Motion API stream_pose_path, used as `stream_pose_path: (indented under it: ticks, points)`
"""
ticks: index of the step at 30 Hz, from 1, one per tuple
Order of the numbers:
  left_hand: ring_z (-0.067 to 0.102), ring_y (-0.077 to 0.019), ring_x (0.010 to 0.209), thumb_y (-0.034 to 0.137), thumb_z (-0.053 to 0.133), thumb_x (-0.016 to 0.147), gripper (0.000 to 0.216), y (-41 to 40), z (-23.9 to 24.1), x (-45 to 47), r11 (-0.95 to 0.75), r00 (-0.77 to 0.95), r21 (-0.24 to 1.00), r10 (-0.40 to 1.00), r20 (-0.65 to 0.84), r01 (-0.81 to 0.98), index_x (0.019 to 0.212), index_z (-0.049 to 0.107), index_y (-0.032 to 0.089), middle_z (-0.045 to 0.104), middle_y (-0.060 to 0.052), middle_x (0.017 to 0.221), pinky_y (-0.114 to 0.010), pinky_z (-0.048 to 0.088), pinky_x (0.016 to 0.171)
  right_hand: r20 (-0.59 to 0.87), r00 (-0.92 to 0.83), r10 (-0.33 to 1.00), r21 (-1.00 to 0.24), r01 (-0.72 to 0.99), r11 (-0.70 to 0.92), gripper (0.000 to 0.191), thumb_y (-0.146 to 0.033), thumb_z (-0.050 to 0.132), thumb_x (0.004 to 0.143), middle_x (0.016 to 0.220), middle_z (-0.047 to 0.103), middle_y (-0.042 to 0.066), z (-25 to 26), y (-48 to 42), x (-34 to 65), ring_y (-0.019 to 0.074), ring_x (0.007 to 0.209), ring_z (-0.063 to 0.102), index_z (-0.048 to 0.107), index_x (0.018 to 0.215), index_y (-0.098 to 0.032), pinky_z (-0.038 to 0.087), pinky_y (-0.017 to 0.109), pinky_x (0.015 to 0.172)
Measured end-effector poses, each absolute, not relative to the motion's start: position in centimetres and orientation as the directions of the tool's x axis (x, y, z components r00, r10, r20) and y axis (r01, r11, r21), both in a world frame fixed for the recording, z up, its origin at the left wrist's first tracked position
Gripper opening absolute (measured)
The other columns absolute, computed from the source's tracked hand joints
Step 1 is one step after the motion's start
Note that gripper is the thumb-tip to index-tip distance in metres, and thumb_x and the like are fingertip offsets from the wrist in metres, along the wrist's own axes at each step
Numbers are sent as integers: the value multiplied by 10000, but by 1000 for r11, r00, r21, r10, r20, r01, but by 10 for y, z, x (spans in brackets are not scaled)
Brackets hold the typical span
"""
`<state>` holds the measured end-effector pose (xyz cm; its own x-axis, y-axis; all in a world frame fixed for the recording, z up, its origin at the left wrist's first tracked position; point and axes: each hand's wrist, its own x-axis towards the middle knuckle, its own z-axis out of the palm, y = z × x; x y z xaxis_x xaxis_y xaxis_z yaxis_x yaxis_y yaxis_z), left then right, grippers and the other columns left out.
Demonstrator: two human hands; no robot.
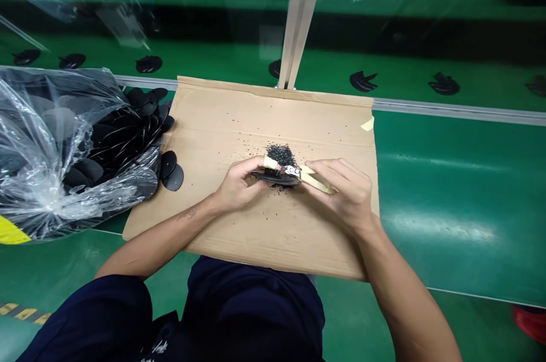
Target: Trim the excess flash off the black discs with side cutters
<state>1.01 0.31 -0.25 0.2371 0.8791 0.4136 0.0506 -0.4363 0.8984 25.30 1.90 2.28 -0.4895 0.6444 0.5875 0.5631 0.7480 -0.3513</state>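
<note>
L hand [241,186]: blk disc [279,180] gripped, held over ctr of cardboard [243,239].
R hand [347,188]: nippers [314,181] gripped by pale handles, head at disc.
Blk bits [280,153]: heaped nr cardboard ctr.
Loose discs [173,177]: 2, overlapped, at cardboard's L edge.
Clear bag [55,180]: filled w/ discs, L of cardboard.

From afar I see a green tabletop [452,180] bearing a cardboard sheet [239,234] below the fingers [249,166]; black bits [280,153] heap just beyond them, and loose discs [173,177] and a clear bag [46,151] lie to their left.
</note>
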Motion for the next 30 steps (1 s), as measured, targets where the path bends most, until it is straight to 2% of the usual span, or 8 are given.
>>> stream_pose_path:
  ticks: [7,11,16,19,21,25,28,30]
  points:
    - [733,-171,932,210,696,900,205,3,-2,11,-499,276,849,852,445,175,1099,733,180,778,-78,1022,-316,602,859,561,-519,645,-247,638,729,321,-289,680,926,1048,767,58,14,24,255,229,862,650,681,1247,-284,519,386,735]
    - [725,-172,908,245,693,904,206,3,-3,10,-425,236,874,898,372,237,1097,727,180,771,-73,1011,-309,592,836,562,-544,624,-181,655,734,319,-282,668,935,1043,762,61,13,25,255,224,851,630,649,1253,-268,492,374,712]
    - [710,-166,849,424,730,884,323,7,-8,9,-167,113,983,981,158,78,1055,697,152,744,-66,972,-270,590,749,583,-480,655,-208,691,692,370,-315,686,922,1063,740,91,14,29,256,257,893,617,631,1279,-232,489,400,751]
    - [722,-196,912,552,736,853,451,14,-9,10,-128,46,992,991,129,-16,1063,684,157,747,-76,1012,-306,608,804,565,-453,689,-235,712,661,365,-361,668,929,1055,723,112,11,35,260,289,938,609,649,1266,-220,483,423,770]
    - [725,-224,995,621,675,878,497,19,-9,9,-132,10,991,991,133,-34,1045,691,153,753,-96,1055,-348,605,894,551,-453,700,-233,722,651,339,-403,639,944,1025,715,121,6,41,264,292,920,600,667,1222,-210,478,423,761]
    - [732,-237,1050,736,364,973,692,38,-5,1,-110,-92,990,991,102,-90,1049,698,135,766,-128,1041,-379,593,951,530,-438,726,-208,763,612,319,-446,586,966,983,712,124,-6,51,270,293,914,592,684,1147,-202,465,411,733]
    - [719,-252,1100,757,301,974,760,69,7,-10,-188,-119,982,975,186,-9,1114,690,119,769,-139,1038,-408,558,1020,490,-432,757,-196,792,578,327,-454,564,969,983,717,130,-10,53,274,301,937,590,691,1120,-195,465,413,744]
    - [684,-258,1174,716,321,993,711,98,18,-18,-305,-88,938,943,322,167,1178,678,130,759,-135,1112,-415,516,1075,444,-430,786,-199,808,554,356,-464,527,981,1018,718,137,-10,54,274,308,982,590,692,1135,-188,472,423,785]
